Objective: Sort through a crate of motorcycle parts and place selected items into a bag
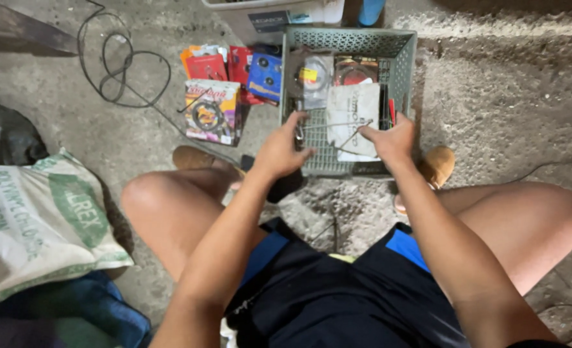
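Grey-green crate, seemingly white packet.

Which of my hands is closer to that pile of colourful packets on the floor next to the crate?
Left. Your left hand is at the crate's left edge, beside the packets; your right hand is over the crate's right side, farther away.

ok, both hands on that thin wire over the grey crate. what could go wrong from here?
1. The thin bent metal wire, stretched between the left hand and the right hand, may spring back or prick a finger.
2. It could snag the clear plastic packet or the white paper packet in the grey slotted plastic crate.
3. The black cable looped on the concrete floor might catch a foot.
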